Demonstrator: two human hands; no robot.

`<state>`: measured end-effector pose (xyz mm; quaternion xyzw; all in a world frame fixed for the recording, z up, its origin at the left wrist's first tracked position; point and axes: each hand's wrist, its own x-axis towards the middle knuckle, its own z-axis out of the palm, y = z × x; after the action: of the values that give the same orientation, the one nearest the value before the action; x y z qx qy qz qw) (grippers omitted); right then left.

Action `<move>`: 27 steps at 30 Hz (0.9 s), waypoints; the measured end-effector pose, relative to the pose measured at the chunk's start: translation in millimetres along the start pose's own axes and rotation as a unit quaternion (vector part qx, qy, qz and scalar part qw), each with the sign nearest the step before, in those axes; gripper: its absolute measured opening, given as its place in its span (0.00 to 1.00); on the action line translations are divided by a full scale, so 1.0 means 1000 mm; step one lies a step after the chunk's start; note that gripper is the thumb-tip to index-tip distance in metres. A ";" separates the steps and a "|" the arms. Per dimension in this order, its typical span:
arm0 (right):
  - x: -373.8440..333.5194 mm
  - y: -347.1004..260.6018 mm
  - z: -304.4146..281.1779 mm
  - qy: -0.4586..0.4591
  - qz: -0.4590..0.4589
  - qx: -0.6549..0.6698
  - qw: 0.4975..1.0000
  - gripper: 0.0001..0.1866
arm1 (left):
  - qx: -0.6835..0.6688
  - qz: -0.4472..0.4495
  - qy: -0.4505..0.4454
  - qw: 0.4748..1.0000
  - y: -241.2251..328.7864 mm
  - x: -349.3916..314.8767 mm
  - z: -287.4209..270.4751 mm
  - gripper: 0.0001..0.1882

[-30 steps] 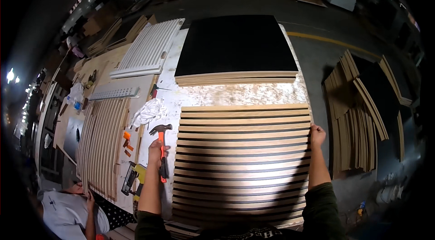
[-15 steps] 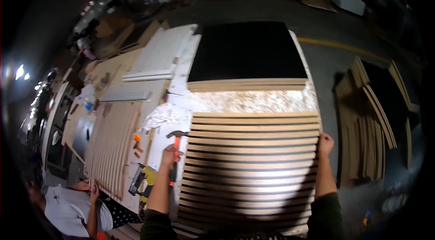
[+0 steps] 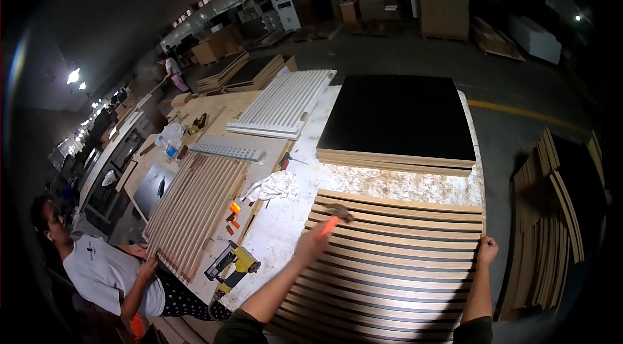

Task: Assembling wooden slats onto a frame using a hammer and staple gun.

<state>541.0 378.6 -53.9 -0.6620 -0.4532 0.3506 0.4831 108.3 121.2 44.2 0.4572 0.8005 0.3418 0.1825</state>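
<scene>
A wooden slatted panel (image 3: 389, 266) with dark gaps between its slats lies in front of me on the white-topped table. My left hand (image 3: 313, 245) is closed around the orange handle of a claw hammer (image 3: 340, 213), held over the panel's upper left part. At the panel's right edge, my right hand (image 3: 488, 250) is curled closed against the slat ends; its fingertips are hidden. A yellow and black nail gun (image 3: 240, 263) lies left of my left forearm.
Beyond the panel sits a stack of black-faced boards (image 3: 397, 117). White cloth (image 3: 271, 187) and orange pieces (image 3: 233, 213) lie to the left. A co-worker (image 3: 113, 272) handles another slatted panel (image 3: 195, 208). More boards (image 3: 551, 214) stand at right.
My left hand has swung the hammer from beside the panel's left edge to over its slats. My right hand stays at the right edge. The view has tilted up and shifted left.
</scene>
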 end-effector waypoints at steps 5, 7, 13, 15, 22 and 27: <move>-0.002 0.001 -0.005 -0.037 0.002 -0.007 0.999 0.11 | -0.076 0.096 -0.121 0.985 0.089 -0.012 0.050 0.19; 0.008 0.027 -0.010 0.044 -0.111 -0.096 0.988 0.12 | -0.085 0.075 -0.159 0.981 0.117 -0.009 0.074 0.20; -0.020 0.000 0.005 0.027 -0.078 -0.153 0.985 0.07 | -0.001 0.109 -0.171 0.979 0.144 0.008 0.132 0.19; -0.019 0.000 0.015 0.019 -0.073 -0.093 0.993 0.09 | -0.057 0.129 -0.158 0.977 0.164 0.011 0.144 0.19; -0.049 -0.061 -0.003 -0.201 -0.243 -0.179 0.932 0.20 | 0.077 0.196 -0.177 0.961 0.268 0.032 0.185 0.19; -0.074 -0.057 0.019 -0.306 -0.295 -0.413 0.806 0.36 | 0.343 0.328 -0.202 0.857 0.358 0.030 0.210 0.17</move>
<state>483.1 322.1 -3.2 -0.4919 -0.8529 0.1558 0.0802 437.2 351.5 153.7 0.7860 0.6161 -0.0143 0.0490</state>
